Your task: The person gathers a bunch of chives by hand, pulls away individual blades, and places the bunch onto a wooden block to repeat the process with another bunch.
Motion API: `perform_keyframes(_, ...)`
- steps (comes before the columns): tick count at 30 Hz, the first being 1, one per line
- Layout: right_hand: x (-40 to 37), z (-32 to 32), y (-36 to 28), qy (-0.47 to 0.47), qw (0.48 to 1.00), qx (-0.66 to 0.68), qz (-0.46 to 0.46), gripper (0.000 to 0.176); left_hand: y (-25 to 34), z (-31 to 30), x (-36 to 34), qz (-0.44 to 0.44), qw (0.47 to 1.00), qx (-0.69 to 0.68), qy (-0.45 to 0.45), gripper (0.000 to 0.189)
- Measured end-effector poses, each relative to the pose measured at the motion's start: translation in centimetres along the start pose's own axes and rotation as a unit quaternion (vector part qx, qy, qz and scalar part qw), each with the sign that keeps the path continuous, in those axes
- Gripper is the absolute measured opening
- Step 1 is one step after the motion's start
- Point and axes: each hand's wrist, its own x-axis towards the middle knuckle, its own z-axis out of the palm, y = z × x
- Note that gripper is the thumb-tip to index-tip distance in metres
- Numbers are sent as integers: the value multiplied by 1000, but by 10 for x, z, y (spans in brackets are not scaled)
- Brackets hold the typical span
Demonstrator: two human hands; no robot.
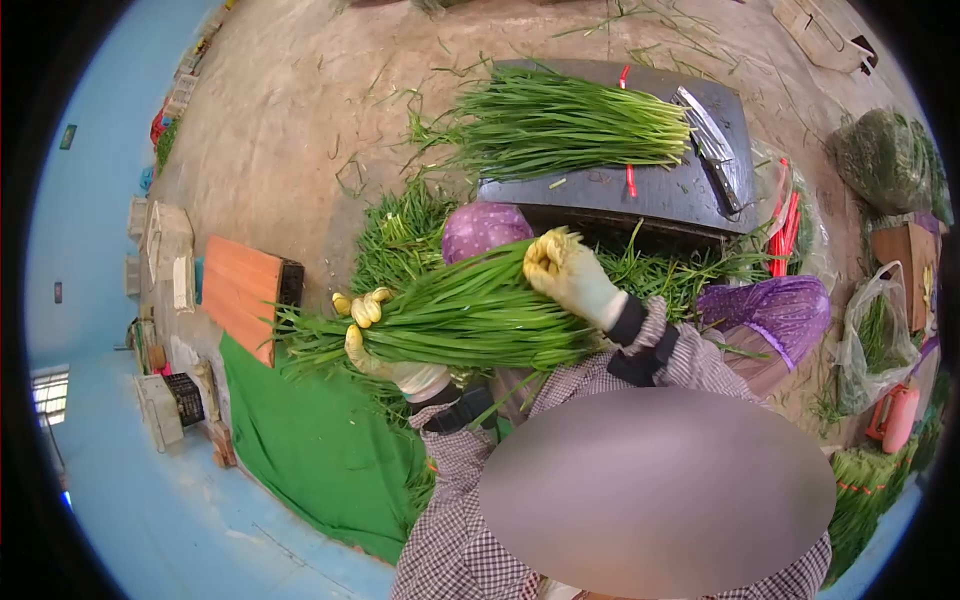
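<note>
A loose bunch of garlic chives [470, 320] lies sideways across my lap. My left hand [368, 335], in a yellow and white glove, is wrapped around the bunch toward its leaf tips on the left. At the bunch's upper edge, my right hand [572, 275] is closed, its gloved fingers curled on some leaves; the fingertips are partly hidden. In front of me, a thicker pile of garlic chives [570, 120] rests on a dark board [640, 200]. A knife [712, 150] lies on the board right of the cut ends. A red strip [630, 180] shows under the pile.
Loose chives [400, 240] cover the floor around the board. An orange-brown panel [240, 295] and green cloth [310, 440] are on the left. Red strips [785, 235] sit in a plastic bag at right. Bagged greens [880, 160] and a pale crate [820, 35] stand farther off.
</note>
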Motion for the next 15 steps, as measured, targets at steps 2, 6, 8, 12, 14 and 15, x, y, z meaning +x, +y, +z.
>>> perform_keyframes(2, -8, -35, -61, -74, 977, 199, -35, 14, 1, -10, -1, -10, 999, 4, 31, 40)
perform_keyframes(6, -34, -106, -73, -300, 867, 371, -144, 8, 2, -37, -4, -25, 997, 0, 75, 38)
perform_keyframes(8, -53, -120, -32, -286, 933, 219, 6, 6, -1, -49, -4, -30, 996, -17, 77, 37)
perform_keyframes(12, -70, -121, -2, 36, 990, 4, 134, 6, -1, -71, -6, -71, 995, -27, 67, 36)
perform_keyframes(14, -66, -106, 5, 136, 986, -96, -13, 9, -3, -74, -3, -73, 995, -33, 63, 36)
perform_keyframes(15, -63, -98, 2, 149, 985, -85, -13, 10, -6, -68, -4, -90, 991, -73, 60, 37)
